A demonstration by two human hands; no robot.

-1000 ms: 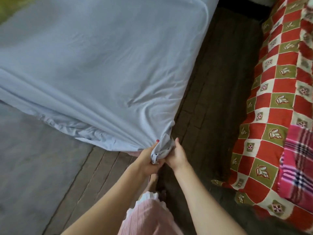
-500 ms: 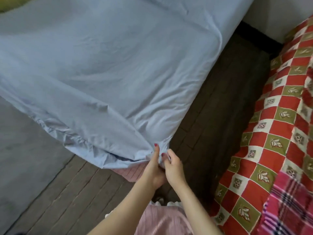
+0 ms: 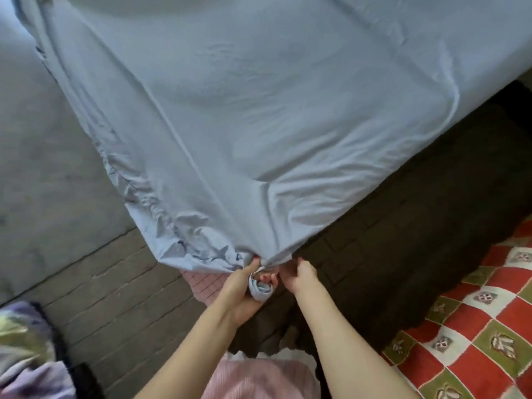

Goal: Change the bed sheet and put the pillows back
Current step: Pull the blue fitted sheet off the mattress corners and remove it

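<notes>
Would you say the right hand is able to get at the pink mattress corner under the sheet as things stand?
Probably yes. The right hand grips the blue sheet right beside the exposed pink mattress corner, and nothing lies between them. The left hand holds a bunched sheet end just beside it.

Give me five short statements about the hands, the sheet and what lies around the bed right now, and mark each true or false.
1. The left hand holds a bunched corner of the light blue sheet. True.
2. The right hand rests flat on the checked blanket. False: it pinches the sheet's edge beside the left hand.
3. The sheet is dark green. False: it is light blue.
4. A red, white and green checked blanket lies at the lower right. True.
5. Pillows sit on the sheet. False: none show on it.
</notes>
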